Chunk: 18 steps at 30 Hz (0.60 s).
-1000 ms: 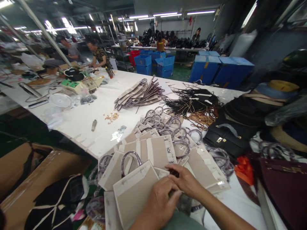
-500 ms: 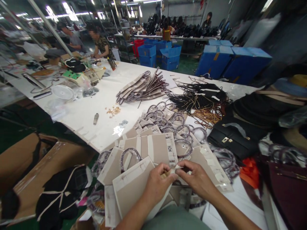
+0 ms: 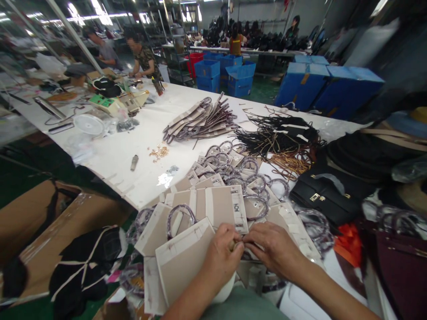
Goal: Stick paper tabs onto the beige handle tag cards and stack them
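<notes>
My left hand [image 3: 223, 254] is closed, its thumb and fingers pinched together above a beige bag panel [image 3: 183, 262]. Something small and pale shows between those fingers, too hidden to name. Just to its right, my right hand [image 3: 276, 246] is closed too, its fingertips meeting the left ones; what they pinch is covered. Under and beyond both hands lie overlapping beige panels with plastic-wrapped loop handles [image 3: 182, 218]. One panel [image 3: 224, 206] carries a metal lock fitting [image 3: 236, 207] near its edge.
Stacked handled panels [image 3: 200, 120], black cords [image 3: 280, 133] and brown cords [image 3: 290, 162] lie farther back on the white table [image 3: 113, 155]. Small gold pieces [image 3: 159, 153] sit left. A black handbag [image 3: 316, 191] stands right, a cardboard box [image 3: 66, 235] lower left. Other people work behind.
My fingers have drawn closer together, and the pale strip that showed between them is now mostly hidden. My right hand has turned knuckles-up. The view has shifted slightly.
</notes>
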Each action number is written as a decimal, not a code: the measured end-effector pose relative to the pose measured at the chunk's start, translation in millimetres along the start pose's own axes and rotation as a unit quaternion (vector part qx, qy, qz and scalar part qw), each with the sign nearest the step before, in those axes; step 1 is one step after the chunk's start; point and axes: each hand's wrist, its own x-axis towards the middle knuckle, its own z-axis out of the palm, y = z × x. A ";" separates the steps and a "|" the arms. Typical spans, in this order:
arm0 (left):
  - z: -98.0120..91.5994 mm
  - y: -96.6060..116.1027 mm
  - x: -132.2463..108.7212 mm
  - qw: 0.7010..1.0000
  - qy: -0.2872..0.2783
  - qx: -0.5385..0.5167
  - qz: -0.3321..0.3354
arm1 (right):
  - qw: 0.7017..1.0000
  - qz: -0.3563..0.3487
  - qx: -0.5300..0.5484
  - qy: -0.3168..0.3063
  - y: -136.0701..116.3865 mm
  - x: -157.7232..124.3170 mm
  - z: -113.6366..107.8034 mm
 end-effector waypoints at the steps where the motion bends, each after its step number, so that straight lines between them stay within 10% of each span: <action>1: 0.1 -1.2 -0.6 1.000 0.004 0.004 0.010 | 1.000 0.006 0.003 -0.004 0.4 0.5 0.1; 11: -9.1 -3.6 -2.3 0.994 -0.109 0.011 -0.025 | 0.997 0.061 0.038 0.008 8.2 1.6 -0.4; 18: -7.1 -1.6 -0.5 0.998 -0.053 0.029 0.018 | 0.997 0.036 -0.035 0.061 8.8 0.0 -4.0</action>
